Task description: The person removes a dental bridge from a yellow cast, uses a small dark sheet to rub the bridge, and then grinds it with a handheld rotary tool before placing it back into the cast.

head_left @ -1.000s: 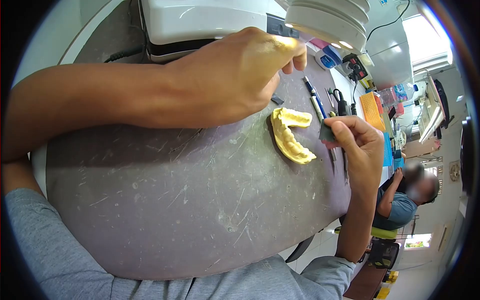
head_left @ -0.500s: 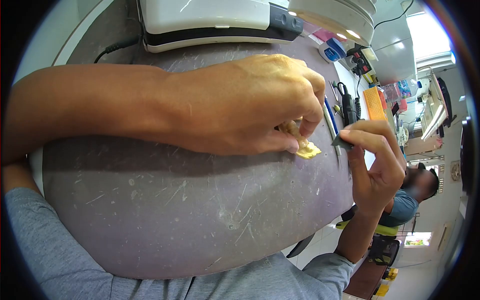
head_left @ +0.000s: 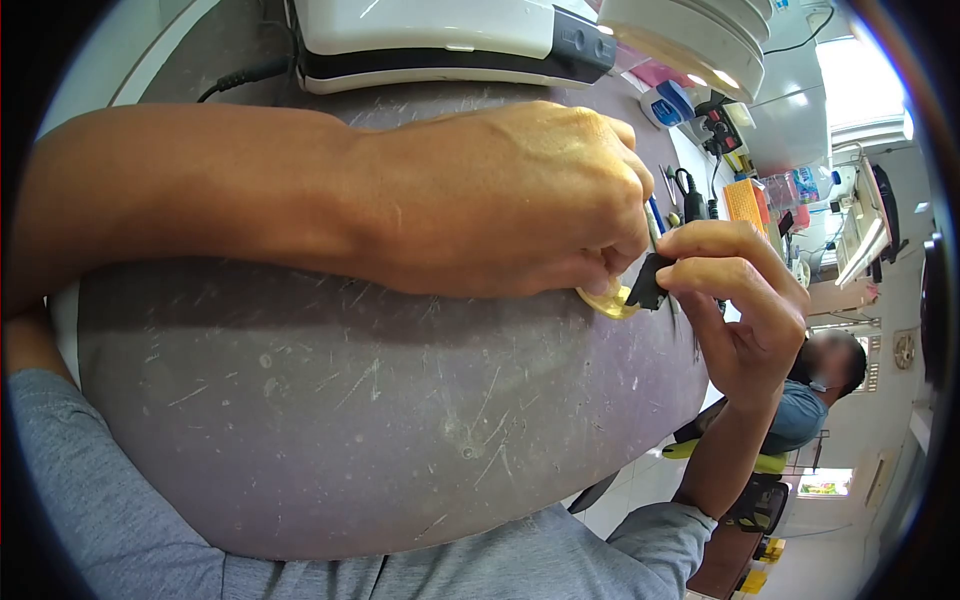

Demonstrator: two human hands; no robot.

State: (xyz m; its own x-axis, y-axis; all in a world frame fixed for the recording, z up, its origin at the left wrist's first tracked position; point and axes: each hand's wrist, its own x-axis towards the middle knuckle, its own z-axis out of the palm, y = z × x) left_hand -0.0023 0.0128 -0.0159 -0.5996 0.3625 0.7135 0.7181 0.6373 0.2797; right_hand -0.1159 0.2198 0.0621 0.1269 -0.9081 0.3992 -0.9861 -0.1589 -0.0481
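My left hand [head_left: 520, 205] reaches in from the left with its back up. Its thumb and fingers are pinched on a small yellow piece [head_left: 612, 303], whose lower edge shows below the fingertips; the rest is hidden by the hand. To the right, my right hand [head_left: 740, 310] grips a small, dark, flat piece [head_left: 649, 282] between thumb and fingers. The dark piece meets the right edge of the yellow piece, and the fingertips of both hands are close together above the scratched grey tabletop [head_left: 330, 420].
A white and black device [head_left: 430, 45] stands at the back, beside a white lamp head [head_left: 690, 40]. Behind the right hand are a blue-and-white container [head_left: 667, 104], a black cable, thin tools and an orange box [head_left: 745, 203]. A person in blue [head_left: 800, 415] is farther right.
My right hand has moved left, bringing the dark piece against the yellow one. My left fingers now cover more of the yellow piece. The whole view has shifted slightly.
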